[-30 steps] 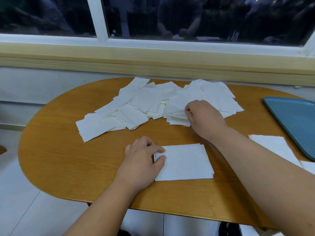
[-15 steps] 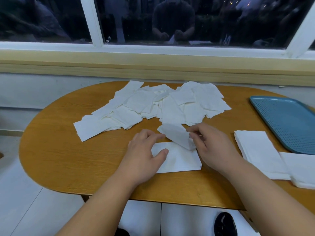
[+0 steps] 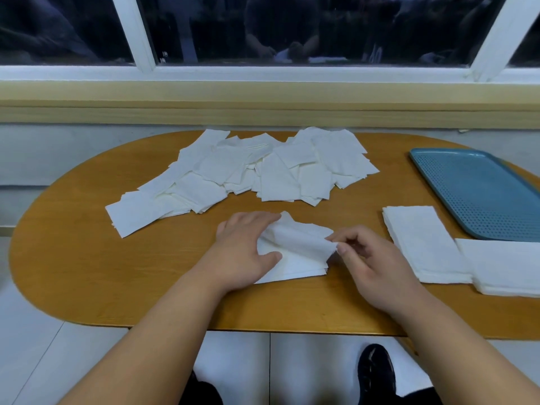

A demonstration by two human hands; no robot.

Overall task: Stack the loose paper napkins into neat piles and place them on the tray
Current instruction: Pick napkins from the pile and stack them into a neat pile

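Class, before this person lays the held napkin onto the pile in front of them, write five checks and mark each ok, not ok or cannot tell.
1. Grip: right hand pinches the napkin: ok.
2. Support: left hand rests on the front pile: ok.
3. Alignment: napkin flat and square to front pile: not ok, rumpled and askew.
4. Room on the tray: ok, bare where visible.
5. Sorting finished: not ok, a loose heap lies behind.

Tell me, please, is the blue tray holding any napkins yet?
Empty where visible: the tray shows bare dotted surface; its right end is cropped.
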